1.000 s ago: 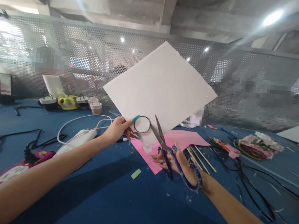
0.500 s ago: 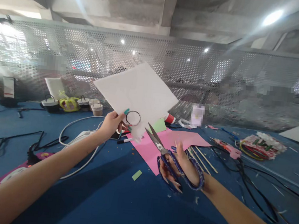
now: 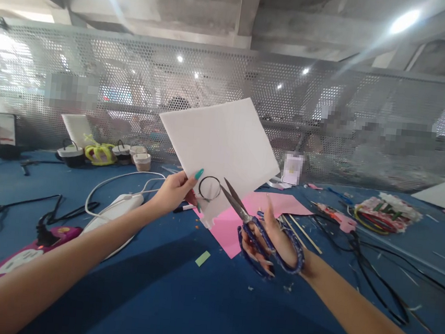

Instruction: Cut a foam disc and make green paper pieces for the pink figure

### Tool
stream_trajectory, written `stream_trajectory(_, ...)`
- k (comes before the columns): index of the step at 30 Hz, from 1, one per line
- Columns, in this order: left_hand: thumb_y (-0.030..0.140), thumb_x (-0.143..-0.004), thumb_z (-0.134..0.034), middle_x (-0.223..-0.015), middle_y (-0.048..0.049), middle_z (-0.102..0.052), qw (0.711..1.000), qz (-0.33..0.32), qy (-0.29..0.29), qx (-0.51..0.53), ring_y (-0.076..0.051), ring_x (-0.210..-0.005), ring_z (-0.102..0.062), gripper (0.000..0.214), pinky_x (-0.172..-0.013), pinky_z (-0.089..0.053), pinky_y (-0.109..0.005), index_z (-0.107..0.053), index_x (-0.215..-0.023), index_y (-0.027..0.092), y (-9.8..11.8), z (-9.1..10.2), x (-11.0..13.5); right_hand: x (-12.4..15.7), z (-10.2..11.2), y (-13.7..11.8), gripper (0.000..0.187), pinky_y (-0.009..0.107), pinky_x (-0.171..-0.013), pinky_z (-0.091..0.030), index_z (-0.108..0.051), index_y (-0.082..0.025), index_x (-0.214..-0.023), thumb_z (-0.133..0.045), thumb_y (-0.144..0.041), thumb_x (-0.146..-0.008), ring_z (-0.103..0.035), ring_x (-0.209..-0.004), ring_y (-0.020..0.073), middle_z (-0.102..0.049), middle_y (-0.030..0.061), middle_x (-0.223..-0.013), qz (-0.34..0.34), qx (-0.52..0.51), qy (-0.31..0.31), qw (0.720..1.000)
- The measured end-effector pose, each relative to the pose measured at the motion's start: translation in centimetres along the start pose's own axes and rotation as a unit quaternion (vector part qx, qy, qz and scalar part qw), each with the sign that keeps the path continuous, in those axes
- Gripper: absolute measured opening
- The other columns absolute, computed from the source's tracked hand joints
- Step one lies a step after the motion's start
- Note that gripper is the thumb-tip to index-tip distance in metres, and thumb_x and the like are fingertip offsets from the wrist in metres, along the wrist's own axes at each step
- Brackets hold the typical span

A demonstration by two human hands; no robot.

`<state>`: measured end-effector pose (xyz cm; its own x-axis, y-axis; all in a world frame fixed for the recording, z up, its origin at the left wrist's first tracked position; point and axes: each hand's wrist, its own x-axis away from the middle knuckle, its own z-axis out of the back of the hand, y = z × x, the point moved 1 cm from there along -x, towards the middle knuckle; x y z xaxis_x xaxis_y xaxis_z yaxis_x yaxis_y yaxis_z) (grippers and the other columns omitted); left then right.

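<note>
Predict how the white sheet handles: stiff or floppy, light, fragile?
Likely fairly stiff: the white sheet stands up without visible droop from the left hand at its edge. Probably light, as one hand holds it up. Perhaps easily torn: its lower corner looks ragged.

The white four-sided sheet looks matt and smooth, rough at its ragged lower corner. The blue-handled scissors have grey metal blades. The pink sheet looks like matt paper, the thin pale sticks wooden. Near the matt blue table's left edge, the magenta-and-white power strip looks plastic; a perforated grey metal panel lines the far edge.
</note>
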<state>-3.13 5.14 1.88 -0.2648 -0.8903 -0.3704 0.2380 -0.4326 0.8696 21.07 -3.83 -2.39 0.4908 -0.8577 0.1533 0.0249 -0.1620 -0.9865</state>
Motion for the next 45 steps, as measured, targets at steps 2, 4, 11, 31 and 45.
stream_trajectory(2, 0.051, -0.078, -0.061, -0.051, 0.0022, -0.061, 1.000, -0.006, -0.023, -0.001, -0.014, -0.044, -0.062, 0.035, -0.047, -0.051, -0.022, -0.051, -0.079, 0.017, 0.0, 0.1, 0.0, 0.1, 0.1, 0.0, 0.088, 0.018, -0.028, -0.035, -0.053, -0.017, -0.078, -0.011, -0.093, -0.062, -0.038, -0.032, 0.0057, -0.052, -0.0014, -0.053, -0.007, 0.007, 0.004, 1.000)
stream_trajectory(4, 0.050, -0.078, -0.062, -0.054, 0.0016, -0.062, 0.998, -0.002, -0.054, 0.014, -0.013, -0.043, -0.061, 0.035, -0.045, -0.050, -0.021, -0.052, -0.083, 0.017, 0.0, 0.1, -0.1, 0.3, 0.1, -0.1, 0.086, 0.018, -0.028, -0.035, -0.054, -0.017, -0.079, -0.012, -0.091, -0.065, -0.036, -0.032, 0.0053, -0.051, -0.0020, -0.053, -0.021, 0.017, 0.001, 1.000)
stream_trajectory(11, 0.047, -0.077, -0.063, -0.047, 0.0032, -0.056, 0.993, 0.028, -0.082, 0.081, -0.007, -0.035, -0.050, 0.034, -0.036, -0.037, -0.017, -0.047, -0.071, 0.017, 0.2, 0.7, -0.5, 1.2, 0.4, -0.9, 0.074, 0.017, -0.028, -0.029, -0.048, -0.018, -0.067, -0.027, -0.089, -0.067, -0.031, -0.033, 0.0039, -0.044, -0.0041, -0.052, -0.002, 0.079, 0.037, 0.996)
stream_trajectory(31, 0.049, -0.077, -0.063, -0.045, 0.0012, -0.056, 0.989, 0.033, -0.127, 0.073, -0.005, -0.034, -0.045, 0.037, -0.033, -0.028, -0.015, -0.050, -0.068, 0.016, 0.7, 0.6, 0.0, 2.0, 0.3, -0.5, 0.070, 0.021, -0.035, -0.036, -0.057, -0.018, -0.076, -0.028, -0.082, -0.076, -0.037, -0.038, 0.0070, -0.045, -0.0032, -0.052, 0.030, 0.080, 0.052, 0.995)
stream_trajectory(45, 0.043, -0.079, -0.063, -0.046, 0.0018, -0.056, 0.984, 0.054, -0.127, 0.115, -0.005, -0.034, -0.046, 0.033, -0.033, -0.032, -0.014, -0.051, -0.068, 0.015, 1.7, 0.3, 0.5, 0.8, 0.1, 0.2, 0.064, 0.017, -0.027, -0.029, -0.043, -0.019, -0.064, -0.036, -0.082, -0.074, -0.028, -0.029, 0.0035, -0.034, -0.0087, -0.043, 0.020, 0.168, 0.114, 0.979)
